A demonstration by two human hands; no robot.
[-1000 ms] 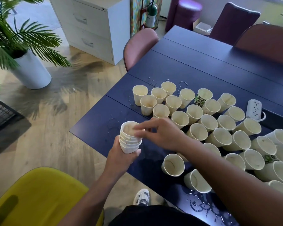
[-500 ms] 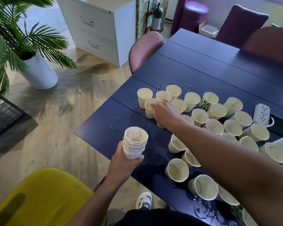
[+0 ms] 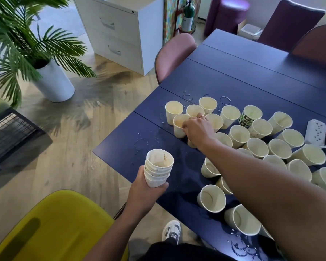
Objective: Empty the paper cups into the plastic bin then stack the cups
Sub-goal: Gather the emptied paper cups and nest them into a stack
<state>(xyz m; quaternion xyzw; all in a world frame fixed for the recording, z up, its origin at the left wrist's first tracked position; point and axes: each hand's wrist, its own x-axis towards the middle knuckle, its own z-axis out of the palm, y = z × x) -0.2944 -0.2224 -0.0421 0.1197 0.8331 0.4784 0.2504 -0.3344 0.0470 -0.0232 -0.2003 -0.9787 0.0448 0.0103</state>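
Note:
My left hand [image 3: 145,191] grips a stack of several nested paper cups [image 3: 158,167] just off the near corner of the dark blue table [image 3: 224,80]. My right hand [image 3: 197,129] reaches over the table and its fingers curl round an upright cream paper cup [image 3: 179,125] in the front row of the cluster. Several more cream cups stand behind it, such as one at the far left [image 3: 173,112]. Other cups lie tipped on their sides near me [image 3: 212,198]. One cup has a green print [image 3: 249,115]. No plastic bin is in view.
A white power strip [image 3: 315,132] lies at the table's right. Water rings and droplets [image 3: 145,140] mark the tabletop. A yellow chair [image 3: 51,227] is near left, a pink chair [image 3: 174,53] beyond the table edge, a potted palm [image 3: 51,80] and white cabinet [image 3: 124,31] farther off.
My right hand left the top of the stack, reached forward over the table and closed on a cup in the front row. The left hand kept holding the stack.

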